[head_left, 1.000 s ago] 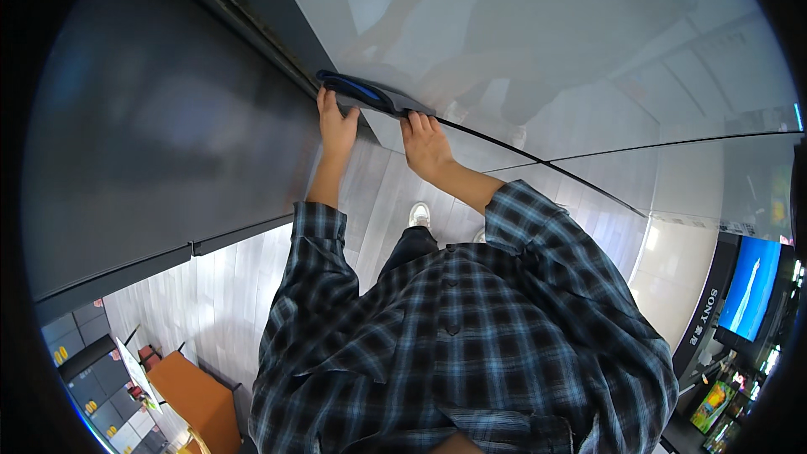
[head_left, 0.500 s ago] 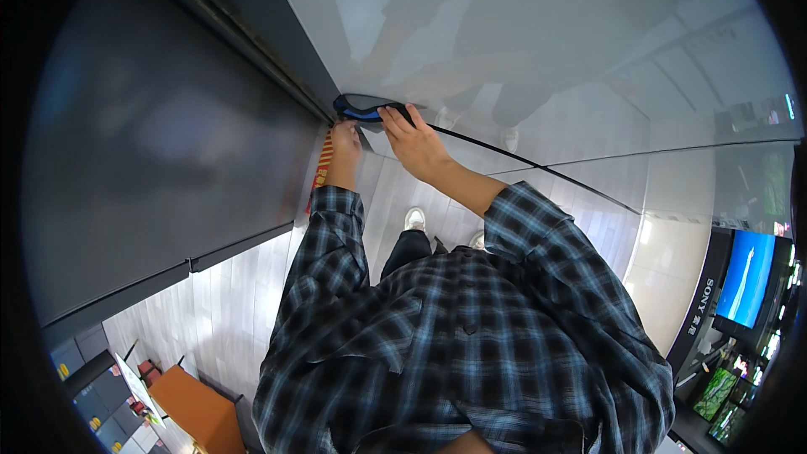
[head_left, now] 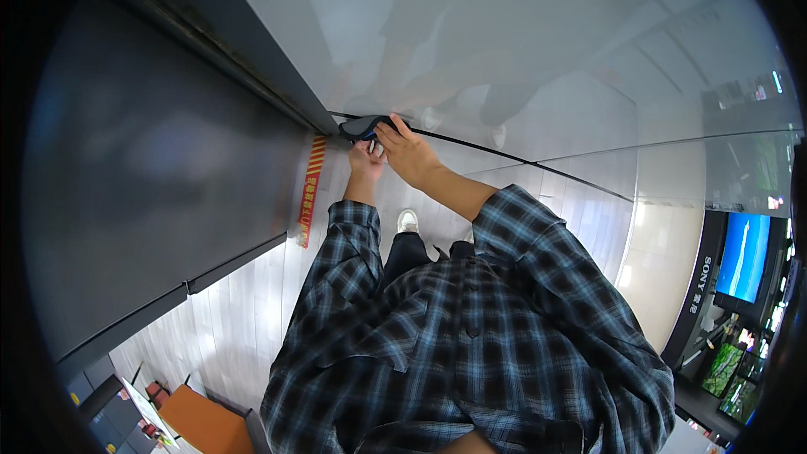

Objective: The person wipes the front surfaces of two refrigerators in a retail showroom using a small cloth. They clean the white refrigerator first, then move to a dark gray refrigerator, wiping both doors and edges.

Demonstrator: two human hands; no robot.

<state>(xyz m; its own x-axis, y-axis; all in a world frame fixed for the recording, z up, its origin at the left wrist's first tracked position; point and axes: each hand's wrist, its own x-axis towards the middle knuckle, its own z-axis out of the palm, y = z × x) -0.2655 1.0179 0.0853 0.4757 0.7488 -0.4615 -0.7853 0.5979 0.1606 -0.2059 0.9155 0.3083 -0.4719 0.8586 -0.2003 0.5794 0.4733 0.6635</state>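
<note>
A flat, curved dark grey piece with black edging and a little blue [head_left: 361, 127] is between my hands, beside the corner where the dark frame meets the glossy pale panel [head_left: 504, 42]. It looks padded or cloth-like, but its exact kind is unclear. From below, my left hand [head_left: 366, 160] holds its near edge with curled fingers. My right hand [head_left: 407, 153] grips its right end, fingers laid over it and thumb pointing up toward the panel. The tips of the left fingers are partly hidden under the piece.
A large dark panel [head_left: 160, 160] stands close on my left. A red and yellow strip [head_left: 311, 193] runs along its foot. Behind to the left is an orange seat [head_left: 202, 420]. Screens [head_left: 743, 256] stand at the right. My shoes [head_left: 408, 221] are on pale floorboards.
Both hands have drawn the dark piece slightly nearer to me. It has turned, so more of its grey face and less blue shows. The view has shifted slightly, baring more red strip.
</note>
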